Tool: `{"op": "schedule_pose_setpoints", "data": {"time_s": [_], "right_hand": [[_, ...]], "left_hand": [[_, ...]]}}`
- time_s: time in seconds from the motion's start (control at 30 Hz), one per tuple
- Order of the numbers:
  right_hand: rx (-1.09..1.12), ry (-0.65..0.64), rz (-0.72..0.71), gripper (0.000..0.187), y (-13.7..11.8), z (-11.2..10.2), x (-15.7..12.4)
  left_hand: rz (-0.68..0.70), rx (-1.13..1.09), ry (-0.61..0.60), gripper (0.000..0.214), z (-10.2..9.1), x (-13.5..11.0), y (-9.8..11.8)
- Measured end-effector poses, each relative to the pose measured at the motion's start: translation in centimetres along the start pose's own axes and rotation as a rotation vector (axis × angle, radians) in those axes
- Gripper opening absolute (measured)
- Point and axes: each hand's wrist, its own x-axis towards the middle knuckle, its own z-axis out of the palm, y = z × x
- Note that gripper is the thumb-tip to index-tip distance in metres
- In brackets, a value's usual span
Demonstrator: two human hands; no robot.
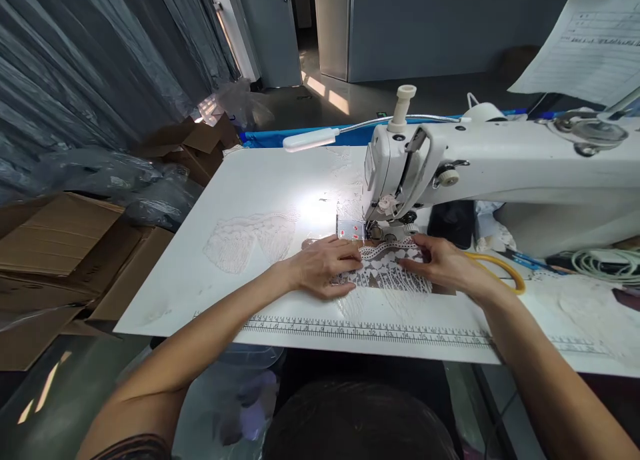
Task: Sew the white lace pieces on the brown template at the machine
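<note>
Over at the sewing machine [400, 163], white lace [387, 270] lies on the desk [170, 297], right by the presser foot. The left hand [327, 267] rests at its left edge, fingers spread; the right hand [443, 263] touches the other side, its grip pinching or not, I can't tell.

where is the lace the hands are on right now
In the head view, just right of centre, the lace lies on the table between the left hand and right hand, on the near side of the sewing machine.

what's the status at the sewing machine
Left hand and right hand on lace. Lace at needle end of sewing machine. Yellow loop near right hand, off the lace.
</note>
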Motion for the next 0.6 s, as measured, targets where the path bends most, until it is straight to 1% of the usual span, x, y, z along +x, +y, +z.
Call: {"op": "schedule_pose_setpoints", "data": {"time_s": [0.07, 0.1, 0.2, 0.27, 0.33, 0.37, 0.4, 0.43, 0.47, 0.5, 0.53, 0.6], "right_hand": [[0.015, 0.045, 0.040, 0.026, 0.0, 0.1, 0.1], [0.064, 0.047, 0.065, 0.026, -0.1, 0.2, 0.1], [0.363, -0.003, 0.126, 0.025, -1.0, 1.3, -0.1], [0.560, -0.018, 0.165, 0.031, -2.4, 2.5, -0.1], [0.688, -0.015, 0.193, 0.037, -4.2, 3.7, 0.1], [0.751, -0.035, 0.186, 0.040, -5.1, 4.1, 0.3], [0.795, -0.103, 0.172, 0.043, -5.9, 4.5, 0.5], [0.810, -0.167, 0.152, 0.045, -6.5, 4.6, 0.7], [0.796, -0.204, 0.131, 0.046, -6.8, 4.6, 0.8], [0.745, -0.204, 0.109, 0.045, -6.8, 4.5, 1.0], [0.655, -0.157, 0.085, 0.044, -6.5, 4.4, 1.0], [0.381, 0.021, 0.024, 0.036, -5.4, 4.0, 0.9]], "left_hand": [[-0.038, 0.024, 0.034, 0.031, 0.0, -0.2, 0.1], [-0.058, 0.018, 0.048, 0.032, -0.1, -0.3, 0.1], [-0.142, -0.091, 0.104, 0.036, -0.4, -0.6, 0.5], [-0.268, -0.255, 0.162, 0.044, -0.8, -0.7, 0.9], [-0.417, -0.490, 0.190, 0.056, -1.3, -0.9, 1.3], [-0.482, -0.611, 0.184, 0.063, -1.5, -0.9, 1.4], [-0.543, -0.707, 0.168, 0.069, -1.8, -1.0, 1.5], [-0.608, -0.753, 0.153, 0.073, -2.0, -1.0, 1.5], [-0.676, -0.747, 0.139, 0.076, -2.3, -1.1, 1.6], [-0.740, -0.698, 0.125, 0.077, -2.4, -1.2, 1.6], [-0.794, -0.627, 0.105, 0.076, -2.6, -1.2, 1.7], [-0.847, -0.518, 0.053, 0.071, -2.7, -1.4, 1.9]]}}
